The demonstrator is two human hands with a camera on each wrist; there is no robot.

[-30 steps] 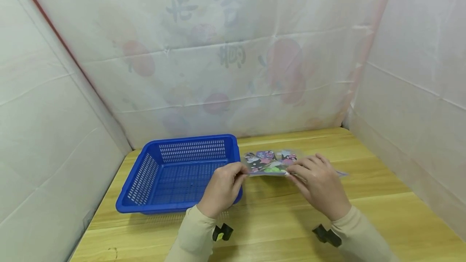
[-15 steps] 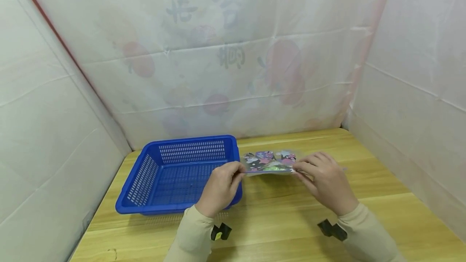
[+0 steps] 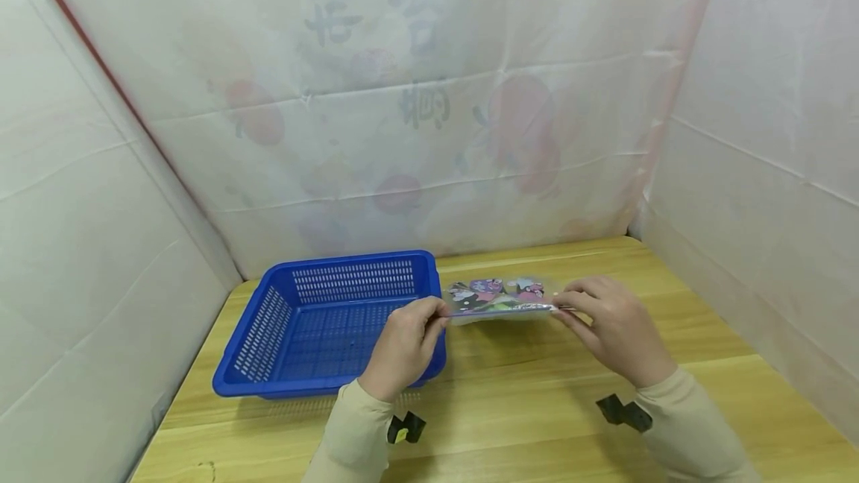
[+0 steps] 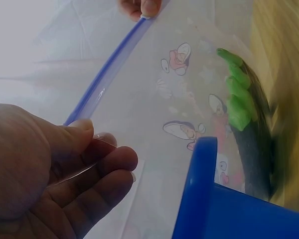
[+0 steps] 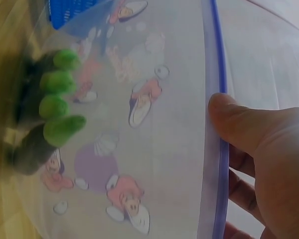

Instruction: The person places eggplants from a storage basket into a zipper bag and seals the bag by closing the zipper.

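Note:
A clear zip bag (image 3: 502, 298) with pink and purple cartoon prints is held above the table, its blue zip edge (image 5: 220, 64) toward me. My left hand (image 3: 405, 341) pinches the left end of that edge, close to the basket's right rim. At the other end, my right hand (image 3: 619, 330) pinches the zip at the white slider (image 4: 145, 17), thumb on top. Inside the bag, low down, lie several dark things with bright green ends (image 5: 60, 84); their kind is blurred through the plastic.
A blue plastic basket (image 3: 258, 380) with slotted walls stands at the left of the wooden table (image 3: 510, 408). Pale printed cloth (image 3: 429, 162) hangs behind the table and along both sides. A black wrist mount (image 3: 624, 414) sits by each sleeve.
My right hand has slid to the right along the zip edge, taking the white slider with it. The left hand stays nearly in place, and the zip edge between them is now longer.

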